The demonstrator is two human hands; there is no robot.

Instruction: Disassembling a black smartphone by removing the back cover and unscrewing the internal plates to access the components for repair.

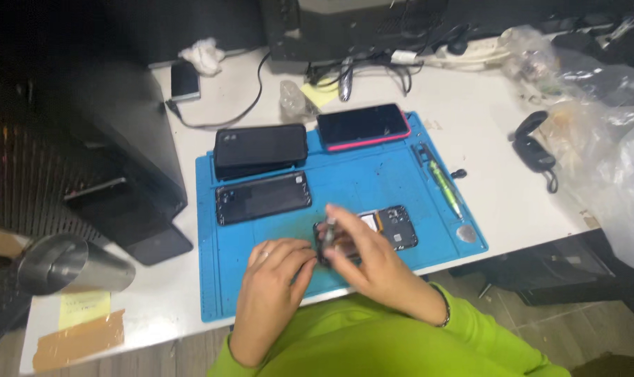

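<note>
Both hands work on an opened phone (390,227) lying on the blue repair mat (359,185). Left hand (271,279) pinches its edge; right hand (369,258) clasps a small tool (331,225) over it.

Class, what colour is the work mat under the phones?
Blue; the mat shows in the head view.

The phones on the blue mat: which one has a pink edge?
The phone at the mat's far edge, right of the black cased one. Its rim is pink; the other phones show only black, and the opened one lies by the hands.
</note>
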